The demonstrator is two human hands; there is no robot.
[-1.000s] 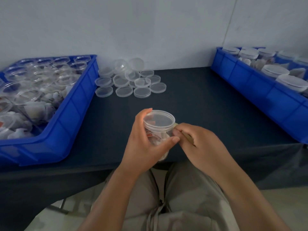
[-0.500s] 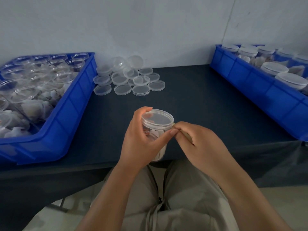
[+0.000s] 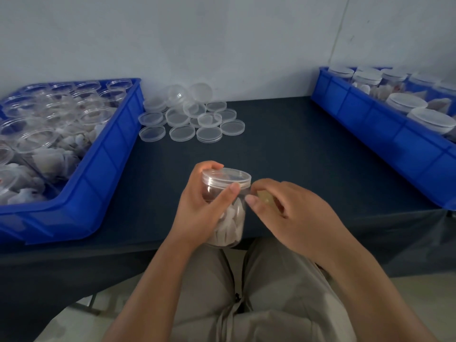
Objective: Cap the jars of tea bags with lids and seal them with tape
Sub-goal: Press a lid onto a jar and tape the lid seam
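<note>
Head view: the left hand (image 3: 199, 208) is wrapped round a clear jar (image 3: 234, 218) of tea bags, held over the table's (image 3: 296, 156) near edge, roughly midway along it. The thumb lies across the front, its tip on the rim of the lid (image 3: 228, 177). That lid sits level on the jar's mouth, so capping looks done for this one.

The right hand (image 3: 296, 218) is beside the jar on its right, fingers curled round something small and yellowish, probably the tape (image 3: 266, 197). Its fingertips are close to the seam under the lid. I cannot tell whether any tape is already stuck to the jar; none shows clearly on the side facing the camera. My reading is that sealing of this jar is in hand, not finished.

Along the table's left edge a blue bin (image 3: 108, 169) holds many open jars (image 3: 49, 124) with tea bags inside and no lids. At the back edge, near the left bin, lies a heap of loose lids (image 3: 192, 119). Along the right edge a second blue bin (image 3: 394, 134) holds capped jars (image 3: 404, 102); whether they are taped is too small to tell.

Judging by the two bins, a share of the work is done, but the larger share seems left. The left bin looks nearly full.
</note>
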